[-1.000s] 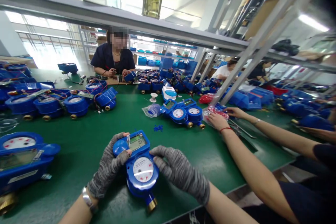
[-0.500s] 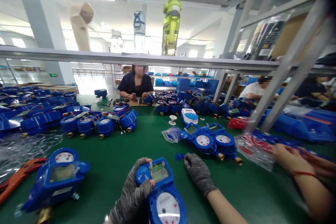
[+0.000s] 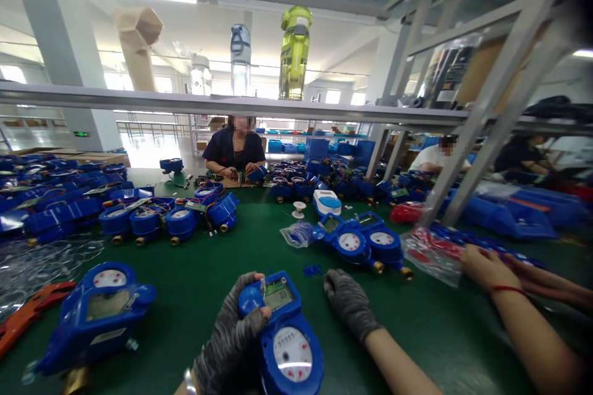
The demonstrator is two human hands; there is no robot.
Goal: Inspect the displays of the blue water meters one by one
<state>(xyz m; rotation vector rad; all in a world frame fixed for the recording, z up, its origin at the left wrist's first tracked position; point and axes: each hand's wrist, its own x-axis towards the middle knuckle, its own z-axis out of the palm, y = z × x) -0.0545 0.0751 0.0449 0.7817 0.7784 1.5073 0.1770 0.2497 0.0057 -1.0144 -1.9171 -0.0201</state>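
Two hands: left grips meter, display end away; right released

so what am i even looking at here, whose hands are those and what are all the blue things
The picture comes from a camera worn on a person's head, looking forward and down at their own two hands, so you see what that person sees. Both hands wear grey knit gloves. The left hand grips a blue water meter, thumb on its round blue cap beside a small screen, with a white dial below. The right hand rests on the green table, apart from the meter and holding nothing. The bare arm with a red wrist band at the right belongs to a co-worker, who is touching a clear bag of red parts. More blue meters lie around: one at the left, a pair in the middle. Another person sits across the table.
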